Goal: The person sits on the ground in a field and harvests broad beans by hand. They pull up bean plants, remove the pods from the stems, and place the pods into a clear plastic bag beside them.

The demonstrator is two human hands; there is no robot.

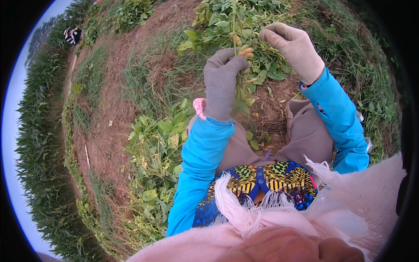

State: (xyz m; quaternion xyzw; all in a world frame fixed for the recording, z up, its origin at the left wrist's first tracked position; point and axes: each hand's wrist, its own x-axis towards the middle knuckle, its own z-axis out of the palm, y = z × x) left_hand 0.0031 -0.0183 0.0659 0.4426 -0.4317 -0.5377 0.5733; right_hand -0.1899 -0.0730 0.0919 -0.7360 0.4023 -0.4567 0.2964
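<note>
My left hand [224, 78], in a grey knit glove, is closed on the stem of a bean plant [234, 29] in the upper middle of the head view. Plump yellow and green pods [245, 51] stick out beside its thumb, and leaves of the plant hang below the fist. To the right, my right hand [288, 46], in a paler, soil-stained glove, is raised at about the same height, apart from the stem. Its thumb and fingertips are pinched close together; whether something small is between them cannot be seen.
Leafy bean plants [157, 144] lie or grow at my left, with more foliage [262, 65] beyond my hands. My bent knees flank bare reddish soil [275, 98]. Grass [370, 82] covers the right side. A person [72, 35] is far off at upper left, near tall green crops [42, 131].
</note>
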